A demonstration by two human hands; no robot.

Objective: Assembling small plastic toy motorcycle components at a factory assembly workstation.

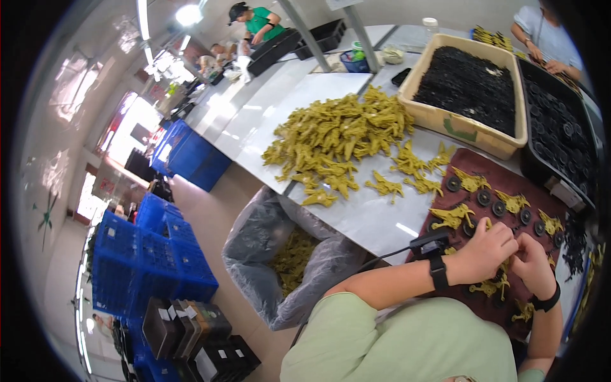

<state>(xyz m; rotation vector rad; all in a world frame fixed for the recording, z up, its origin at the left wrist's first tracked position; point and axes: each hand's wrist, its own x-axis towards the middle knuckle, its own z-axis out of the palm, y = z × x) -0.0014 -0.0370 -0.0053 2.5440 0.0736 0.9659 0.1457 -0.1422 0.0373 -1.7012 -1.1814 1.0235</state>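
Yellow parts (511, 202) and black wheels (484, 197) lie on maroon cloth (470, 160); left hand (484, 253) and right hand (533, 266) meet above, fingers curled, hiding their grip: what they hold cannot be told.

No word or number could be read in this view. A pale label (565, 191) was on the outer wall of the black bin (540, 167), but its print was too small to tell. Small white labels (173, 312) stood on the stacked dark trays (158, 332), and these were also not legible. At the upper edge, a white sheet (344, 3) was near the top of a grey post (363, 39), cut off by the border of the view.
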